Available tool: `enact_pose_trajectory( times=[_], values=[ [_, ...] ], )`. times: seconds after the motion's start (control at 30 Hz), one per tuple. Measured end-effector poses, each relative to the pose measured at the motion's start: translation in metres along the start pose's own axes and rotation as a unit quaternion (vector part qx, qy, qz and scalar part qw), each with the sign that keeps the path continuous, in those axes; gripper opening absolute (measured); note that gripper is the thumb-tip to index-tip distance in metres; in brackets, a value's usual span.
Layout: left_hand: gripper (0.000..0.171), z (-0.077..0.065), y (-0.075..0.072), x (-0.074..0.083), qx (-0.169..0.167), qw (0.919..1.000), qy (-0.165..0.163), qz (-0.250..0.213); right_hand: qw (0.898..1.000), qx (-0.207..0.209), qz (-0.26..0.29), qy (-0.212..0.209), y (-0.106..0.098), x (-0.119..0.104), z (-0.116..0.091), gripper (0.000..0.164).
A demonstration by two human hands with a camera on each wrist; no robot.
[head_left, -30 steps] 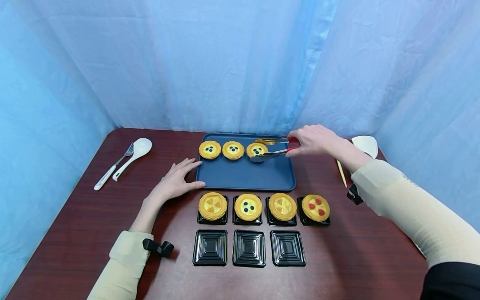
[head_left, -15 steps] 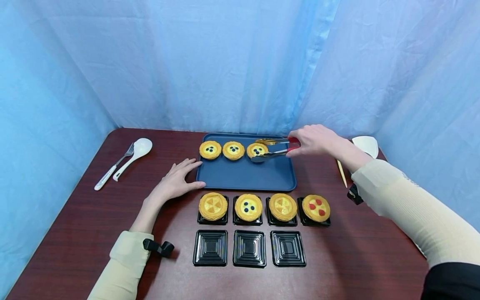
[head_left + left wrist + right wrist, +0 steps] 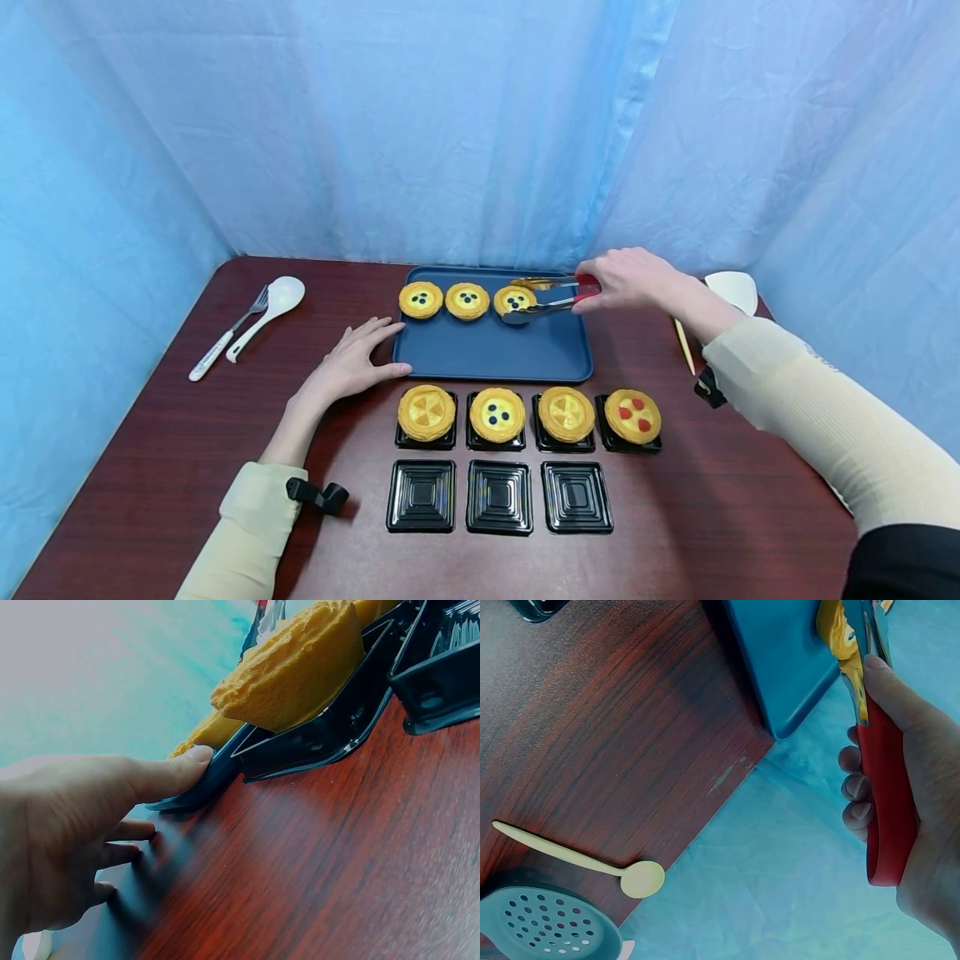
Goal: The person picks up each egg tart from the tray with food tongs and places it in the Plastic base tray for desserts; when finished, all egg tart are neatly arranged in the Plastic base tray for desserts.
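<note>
My right hand (image 3: 626, 279) grips a pair of metal tongs (image 3: 551, 307) by their red handles (image 3: 889, 795). The tong tips lie on either side of a blueberry-topped egg tart (image 3: 512, 298), the rightmost of three in a row on the blue tray (image 3: 491, 354). To its left sit a middle tart (image 3: 467, 301) and a left tart (image 3: 420, 299), both with dark berries. With fingers spread, my left hand (image 3: 352, 362) rests at the tray's left edge, its thumb (image 3: 176, 771) on the rim near the front corner.
In front of the tray, several tarts stand in black square boxes (image 3: 566, 442); three bare boxes (image 3: 498, 497) lie nearer. A fork (image 3: 217, 346) and white ladle (image 3: 283, 295) are at left. At right lie a white turner (image 3: 731, 290), a pale spoon (image 3: 641, 879) and a perforated skimmer (image 3: 547, 922).
</note>
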State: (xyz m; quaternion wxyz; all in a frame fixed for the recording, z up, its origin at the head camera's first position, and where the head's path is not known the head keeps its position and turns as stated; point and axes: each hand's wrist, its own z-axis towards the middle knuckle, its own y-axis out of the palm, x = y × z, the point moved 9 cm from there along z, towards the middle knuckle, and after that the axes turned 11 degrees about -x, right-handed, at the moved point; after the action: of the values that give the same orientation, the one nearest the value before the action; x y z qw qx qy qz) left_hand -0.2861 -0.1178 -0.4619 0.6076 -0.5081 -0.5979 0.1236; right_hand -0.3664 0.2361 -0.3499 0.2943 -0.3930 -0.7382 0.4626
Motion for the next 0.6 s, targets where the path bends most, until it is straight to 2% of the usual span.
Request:
enact_pose_trajectory(
  times=[0.6],
  values=[
    [0.08,0.0045,0.0013,0.0019,-0.001,1.0,0.008,0.004,1.0,0.001,0.0,0.005,-0.0017,0.0037,-0.005,0.06]
  ],
)
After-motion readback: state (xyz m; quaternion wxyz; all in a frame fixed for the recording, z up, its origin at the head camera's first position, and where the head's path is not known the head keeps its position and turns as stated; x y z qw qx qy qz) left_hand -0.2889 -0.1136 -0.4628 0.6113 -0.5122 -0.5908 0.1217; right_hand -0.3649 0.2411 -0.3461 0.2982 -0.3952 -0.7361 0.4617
